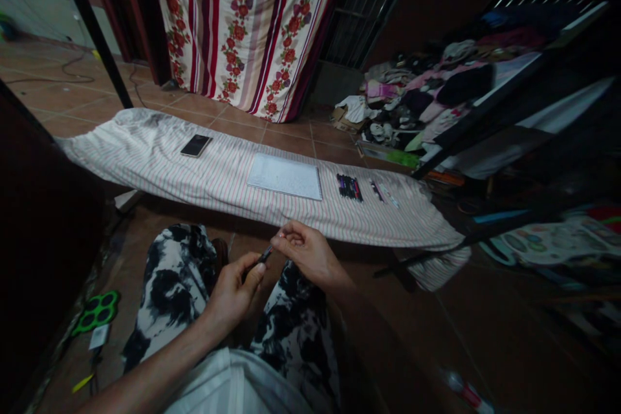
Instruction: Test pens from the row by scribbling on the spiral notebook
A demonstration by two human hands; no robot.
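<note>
My left hand [236, 290] is closed around a dark pen [264, 255], which slants up toward my right hand. The fingers of my right hand [310, 253] are pinched together at the pen's upper end; a small shiny bit shows there, too small to name. Both hands are above my lap, in front of a low bench covered with a striped cloth [213, 184]. On the cloth lie an open spiral notebook [284, 176], a row of several dark pens [349, 187], a separate dark pen [376, 191] and a pale pen [391, 196].
A phone [196, 145] lies left on the cloth. Behind hangs a flowered curtain [242, 32]. Clothes [427, 97] are heaped at the right, near dark metal bars [499, 110]. A green four-ringed object [99, 310] is at lower left, a bottle [468, 393] on the floor at lower right.
</note>
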